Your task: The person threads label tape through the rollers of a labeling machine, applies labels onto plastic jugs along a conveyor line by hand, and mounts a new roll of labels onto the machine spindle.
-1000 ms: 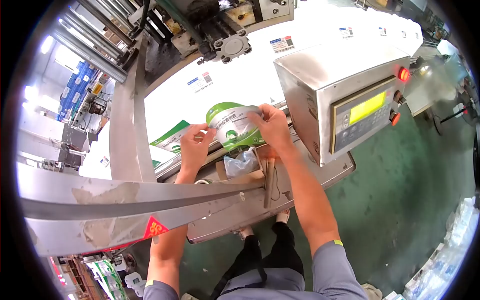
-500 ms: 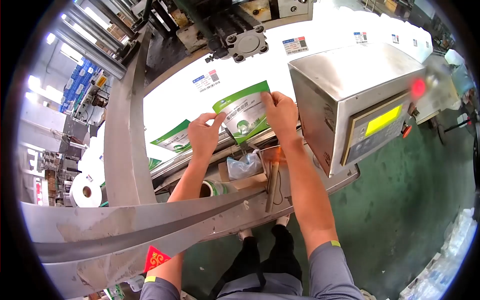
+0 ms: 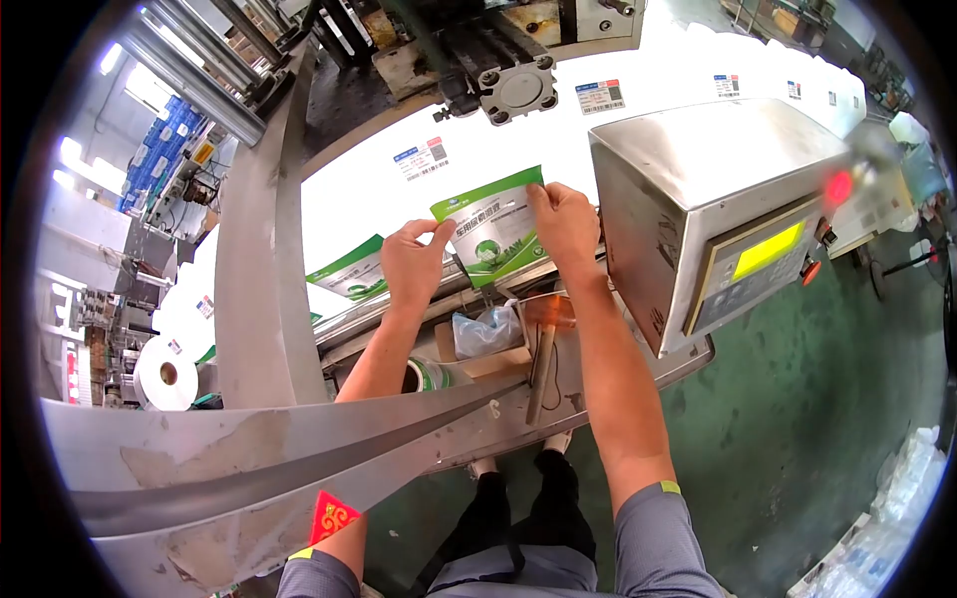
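Observation:
A green-and-white printed label point(image 3: 490, 229) is stretched between my two hands in front of the white containers. My left hand point(image 3: 414, 264) pinches its upper left corner between thumb and finger. At the upper right corner, my right hand point(image 3: 566, 224) grips the label the same way. The label faces me, slightly tilted, its right side higher. Left of my left hand, another green-and-white label point(image 3: 349, 267) shows on a white container surface. Above the held label is a small barcode sticker point(image 3: 423, 159).
A steel control box point(image 3: 718, 219) with a lit yellow screen stands close to my right arm. Below my hands are a hammer point(image 3: 541, 369), a plastic bag point(image 3: 486, 332) in a carton and a label roll point(image 3: 429, 376). A steel beam point(image 3: 299, 448) crosses over my left arm.
The view has shifted slightly, so the scene sits a little further right. Both hands keep hold of the label, which is in nearly the same place against the containers.

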A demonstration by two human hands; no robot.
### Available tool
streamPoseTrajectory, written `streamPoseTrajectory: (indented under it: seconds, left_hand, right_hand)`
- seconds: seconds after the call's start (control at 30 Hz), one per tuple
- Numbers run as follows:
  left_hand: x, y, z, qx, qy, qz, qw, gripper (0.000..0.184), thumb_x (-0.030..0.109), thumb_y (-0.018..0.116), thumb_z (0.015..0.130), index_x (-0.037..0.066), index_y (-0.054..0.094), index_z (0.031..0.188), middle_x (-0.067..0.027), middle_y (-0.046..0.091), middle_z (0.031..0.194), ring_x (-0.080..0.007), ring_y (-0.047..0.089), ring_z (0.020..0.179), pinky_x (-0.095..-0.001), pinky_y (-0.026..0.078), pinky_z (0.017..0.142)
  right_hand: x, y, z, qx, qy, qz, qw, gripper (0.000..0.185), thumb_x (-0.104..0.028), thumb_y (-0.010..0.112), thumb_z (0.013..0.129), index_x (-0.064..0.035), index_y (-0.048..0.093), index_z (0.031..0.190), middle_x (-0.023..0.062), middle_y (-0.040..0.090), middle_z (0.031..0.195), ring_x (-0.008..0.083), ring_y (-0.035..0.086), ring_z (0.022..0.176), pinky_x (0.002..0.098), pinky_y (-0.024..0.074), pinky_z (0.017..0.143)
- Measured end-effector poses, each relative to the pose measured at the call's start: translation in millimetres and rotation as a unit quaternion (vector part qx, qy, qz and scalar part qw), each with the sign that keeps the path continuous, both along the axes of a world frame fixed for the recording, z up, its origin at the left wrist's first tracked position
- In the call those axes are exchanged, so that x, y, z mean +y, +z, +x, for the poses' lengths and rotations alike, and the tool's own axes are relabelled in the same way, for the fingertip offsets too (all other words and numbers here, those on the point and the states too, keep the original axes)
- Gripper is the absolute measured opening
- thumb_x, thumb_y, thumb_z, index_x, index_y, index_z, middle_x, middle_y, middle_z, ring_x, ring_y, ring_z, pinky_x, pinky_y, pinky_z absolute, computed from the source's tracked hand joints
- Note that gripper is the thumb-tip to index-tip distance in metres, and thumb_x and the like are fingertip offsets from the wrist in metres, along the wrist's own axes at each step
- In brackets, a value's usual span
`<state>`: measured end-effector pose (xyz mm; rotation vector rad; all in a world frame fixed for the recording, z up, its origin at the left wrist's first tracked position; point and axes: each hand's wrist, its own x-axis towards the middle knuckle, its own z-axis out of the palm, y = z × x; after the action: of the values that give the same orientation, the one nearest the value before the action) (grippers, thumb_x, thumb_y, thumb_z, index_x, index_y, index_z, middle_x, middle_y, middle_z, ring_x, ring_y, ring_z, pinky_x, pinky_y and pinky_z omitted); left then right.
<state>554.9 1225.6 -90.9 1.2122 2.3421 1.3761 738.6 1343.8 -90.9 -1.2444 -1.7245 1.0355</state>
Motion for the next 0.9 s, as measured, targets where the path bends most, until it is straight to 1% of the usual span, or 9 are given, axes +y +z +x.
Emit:
streamPoseTrajectory:
  seconds: [0.43,0.5,0.53,0.63,0.7,0.73,0.8,0.83,0.9]
  left_hand:
    - [5.2,-6.1,-3.4,-0.003,0.021,-0.016,1.000,0.031,0.031,0.085,0.088,0.000,0.081,0.093,-0.0023,0.069,0.066,-0.0061,0.051,0.054,-0.0284,0.039,0.051]
    - [7.9,-14.4,-8.5,0.133,0.000,0.042,0.990,0.036,0.037,0.081,0.090,0.001,0.081,0.088,-0.0063,0.072,0.067,-0.0139,0.060,0.054,-0.0333,0.046,0.055]
    - [7.8,-7.7,-5.3,0.134,-0.002,0.042,0.990,0.036,0.037,0.081,0.090,0.001,0.081,0.088,-0.0063,0.072,0.067,-0.0139,0.060,0.054,-0.0333,0.046,0.055]
    - [6.4,17.9,-0.7,0.193,0.004,-0.054,0.980,0.042,0.045,0.078,0.090,0.004,0.078,0.080,-0.0078,0.073,0.069,-0.0226,0.065,0.056,-0.0388,0.050,0.059]
    - [2.5,35.9,-6.5,0.249,0.023,-0.250,0.935,0.047,0.051,0.077,0.089,0.007,0.074,0.074,-0.0045,0.072,0.069,-0.0253,0.064,0.056,-0.0398,0.051,0.059]
    - [-6.1,40.9,-8.0,0.284,0.022,-0.178,0.942,0.043,0.047,0.079,0.089,0.008,0.072,0.074,-0.0031,0.071,0.067,-0.0249,0.063,0.053,-0.0400,0.051,0.058]
    - [-14.3,63.6,-13.7,0.395,-0.069,0.026,0.916,0.020,0.023,0.085,0.085,0.007,0.073,0.090,-0.0049,0.074,0.085,-0.0242,0.068,0.073,-0.0401,0.054,0.069]
    - [-15.8,75.8,-15.5,0.463,-0.110,0.110,0.872,0.022,0.015,0.086,0.083,0.007,0.074,0.100,-0.0063,0.076,0.098,-0.0246,0.071,0.086,-0.0395,0.055,0.077]
    - [-6.1,105.6,-14.7,0.539,-0.207,0.121,0.807,0.045,0.010,0.087,0.080,0.009,0.071,0.122,-0.0080,0.069,0.130,-0.0262,0.065,0.119,-0.0404,0.052,0.098]
  right_hand:
    - [7.0,-8.1,-4.4,-0.019,-0.015,0.017,1.000,0.044,-0.035,0.059,0.103,0.0051,0.067,0.086,0.0208,0.065,0.071,0.0334,0.062,0.064,0.0453,0.0483,0.065]
    - [12.6,-15.2,-5.8,-0.059,-0.019,0.015,0.998,0.042,-0.043,0.063,0.100,-0.0040,0.075,0.091,0.0124,0.071,0.074,0.0334,0.068,0.070,0.0446,0.0514,0.069]
    - [11.9,-13.6,-5.0,-0.058,-0.020,0.015,0.998,0.042,-0.043,0.063,0.100,-0.0040,0.075,0.091,0.0124,0.071,0.074,0.0334,0.068,0.070,0.0446,0.0514,0.069]
    - [9.1,-8.5,-3.8,-0.050,-0.018,0.010,0.999,0.044,-0.043,0.062,0.101,-0.0027,0.075,0.091,0.0135,0.072,0.075,0.0337,0.069,0.071,0.0455,0.0521,0.070]
    - [6.0,-6.0,-4.9,-0.051,-0.024,0.006,0.998,0.045,-0.044,0.061,0.102,-0.0021,0.076,0.091,0.0153,0.073,0.077,0.0353,0.070,0.072,0.0463,0.0528,0.071]
    - [3.1,-4.2,-6.0,-0.049,-0.026,0.006,0.998,0.045,-0.044,0.061,0.102,-0.0021,0.076,0.091,0.0153,0.073,0.077,0.0353,0.070,0.072,0.0463,0.0528,0.071]
    - [0.6,-1.3,-7.5,-0.053,-0.024,-0.010,0.998,0.047,-0.038,0.057,0.105,0.0050,0.071,0.095,0.0247,0.071,0.080,0.0421,0.071,0.076,0.0474,0.0555,0.073]
    - [-0.9,-3.3,-6.6,-0.053,-0.028,-0.015,0.998,0.047,-0.038,0.057,0.105,0.0050,0.071,0.095,0.0247,0.071,0.080,0.0421,0.071,0.076,0.0474,0.0555,0.073]
    - [-0.1,-5.0,-10.8,-0.094,-0.034,0.001,0.995,0.047,-0.039,0.056,0.106,0.0034,0.072,0.095,0.0247,0.073,0.083,0.0436,0.072,0.081,0.0486,0.0575,0.074]
